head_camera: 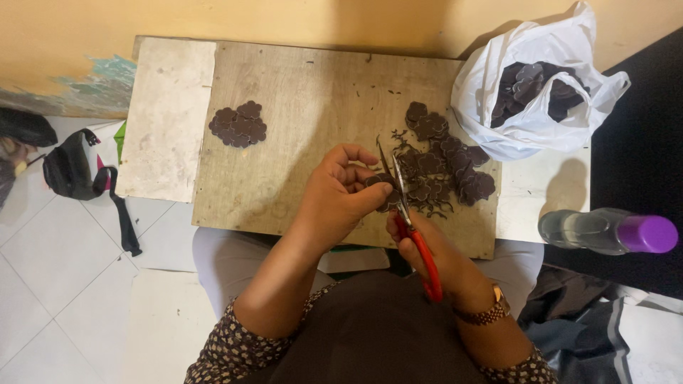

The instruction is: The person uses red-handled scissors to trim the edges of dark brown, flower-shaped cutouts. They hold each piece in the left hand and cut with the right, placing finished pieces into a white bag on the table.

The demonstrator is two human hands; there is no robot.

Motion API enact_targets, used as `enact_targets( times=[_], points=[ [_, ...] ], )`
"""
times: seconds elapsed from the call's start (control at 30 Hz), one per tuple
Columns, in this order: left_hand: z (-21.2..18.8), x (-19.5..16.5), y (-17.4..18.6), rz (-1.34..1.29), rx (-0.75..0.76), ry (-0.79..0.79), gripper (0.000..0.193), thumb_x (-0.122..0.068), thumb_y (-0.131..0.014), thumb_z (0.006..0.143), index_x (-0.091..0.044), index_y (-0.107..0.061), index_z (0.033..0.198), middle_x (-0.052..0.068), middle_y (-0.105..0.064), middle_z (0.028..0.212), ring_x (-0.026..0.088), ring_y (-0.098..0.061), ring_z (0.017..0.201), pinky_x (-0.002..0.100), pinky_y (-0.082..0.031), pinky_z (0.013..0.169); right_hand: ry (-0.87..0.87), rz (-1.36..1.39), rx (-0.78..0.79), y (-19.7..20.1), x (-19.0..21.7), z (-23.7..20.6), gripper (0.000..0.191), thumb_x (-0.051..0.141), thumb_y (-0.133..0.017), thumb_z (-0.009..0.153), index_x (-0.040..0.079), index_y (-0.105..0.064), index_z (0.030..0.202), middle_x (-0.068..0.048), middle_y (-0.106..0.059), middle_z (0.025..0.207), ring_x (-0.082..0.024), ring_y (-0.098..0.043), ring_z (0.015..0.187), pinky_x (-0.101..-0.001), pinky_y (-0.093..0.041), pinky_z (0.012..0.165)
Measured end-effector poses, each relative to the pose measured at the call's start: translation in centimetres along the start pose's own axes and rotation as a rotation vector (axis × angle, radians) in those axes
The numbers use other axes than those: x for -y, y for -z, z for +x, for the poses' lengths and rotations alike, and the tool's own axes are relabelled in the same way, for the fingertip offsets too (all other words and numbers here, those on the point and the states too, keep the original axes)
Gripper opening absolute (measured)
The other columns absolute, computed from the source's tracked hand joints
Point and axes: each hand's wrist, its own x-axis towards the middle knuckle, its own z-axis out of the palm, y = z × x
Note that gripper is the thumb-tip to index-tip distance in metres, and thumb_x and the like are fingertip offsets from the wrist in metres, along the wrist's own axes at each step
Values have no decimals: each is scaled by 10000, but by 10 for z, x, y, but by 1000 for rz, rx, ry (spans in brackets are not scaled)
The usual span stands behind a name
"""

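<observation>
Scissors with red handles sit clamped in the right hand, blades apart around a dark flower cutout pinched by the left hand; cut pieces lie just beyond.

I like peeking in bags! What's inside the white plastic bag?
The white plastic bag holds dark brown flower-shaped cutouts, like those piled on the board. Only the top ones show; the bag's sides hide whatever lies deeper.

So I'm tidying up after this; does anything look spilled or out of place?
Thin dark offcut slivers lie scattered on the wooden board beside the pile of dark flower-shaped cutouts. A clear bottle with a purple cap lies on its side.
</observation>
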Motion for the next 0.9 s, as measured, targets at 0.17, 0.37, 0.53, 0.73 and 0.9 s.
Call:
enact_targets(
  times=[0.17,0.37,0.53,0.73,0.9],
  points=[
    [1,1,2,-53,13,13,376,10,-721,868,20,-514,1182,110,-707,886,126,-693,763,264,-597,691,-59,11,9,0,0,0,640,651,-514,981,33,-558,1142,-6,-514,909,-113,-457,802,-261,-434,683],
    [1,7,1,-61,3,-18,346,21,-724,874,17,-511,1147,110,-700,876,120,-684,742,260,-586,677,-41,-13,17,0,-3,2,622,678,-481,991,60,-549,1025,3,-474,854,-110,-426,756,-260,-405,642],
    [-1,10,1,-43,-11,-51,320,35,-709,877,9,-513,1127,85,-685,884,102,-674,745,253,-591,687,-23,-2,26,-2,-4,3,633,684,-475,993,58,-552,1042,3,-495,869,-112,-446,771,-262,-424,662],
    [-2,13,-1,-85,7,-80,287,49,-693,892,9,-515,1113,78,-670,905,91,-661,770,247,-577,708,-9,-62,55,0,0,2,670,701,-464,980,47,-555,1096,-15,-512,882,-130,-468,785,-282,-439,680],
    [-3,12,-1,-66,-1,-48,287,41,-691,884,-7,-510,1101,74,-672,903,93,-665,771,252,-585,702,-13,-62,64,0,1,2,679,712,-444,986,50,-554,1087,-14,-510,880,-134,-469,785,-288,-438,680]
  ],
)
